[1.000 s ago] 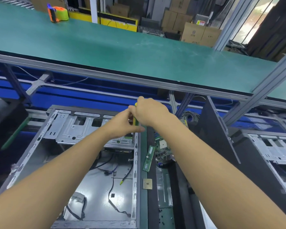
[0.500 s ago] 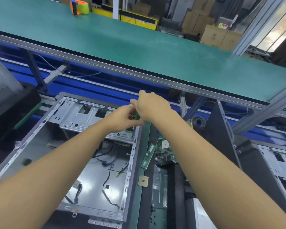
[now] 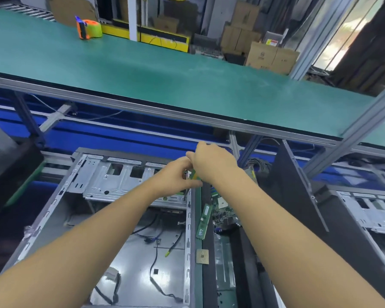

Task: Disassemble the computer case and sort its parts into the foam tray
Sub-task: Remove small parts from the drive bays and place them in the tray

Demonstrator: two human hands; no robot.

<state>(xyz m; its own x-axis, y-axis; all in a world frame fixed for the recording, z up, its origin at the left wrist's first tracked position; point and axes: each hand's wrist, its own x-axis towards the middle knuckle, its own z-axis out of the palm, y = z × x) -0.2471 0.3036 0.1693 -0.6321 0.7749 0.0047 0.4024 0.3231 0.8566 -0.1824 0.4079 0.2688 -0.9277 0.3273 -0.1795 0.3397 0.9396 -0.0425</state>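
An open grey computer case (image 3: 188, 230) lies on its side below me, with loose black cables (image 3: 156, 258) on its floor. Above its far right corner my left hand (image 3: 175, 176) and my right hand (image 3: 213, 162) meet and both pinch a small green part (image 3: 193, 175), mostly hidden by the fingers. Right of the case wall lie a green memory stick (image 3: 203, 221) and a square processor chip (image 3: 202, 256). A green motherboard (image 3: 226, 213) lies beside them, partly behind my right forearm.
A long green bench top (image 3: 165, 70) runs across above, with an orange and green tape dispenser (image 3: 88, 29) on it. A black case panel (image 3: 296, 192) stands to the right, a second open case (image 3: 373, 214) beyond it. A dark case (image 3: 7, 165) sits at the left.
The view has tilted up a little. Both hands stay together at the case's far right corner, and the green part between the fingers shows more than before.
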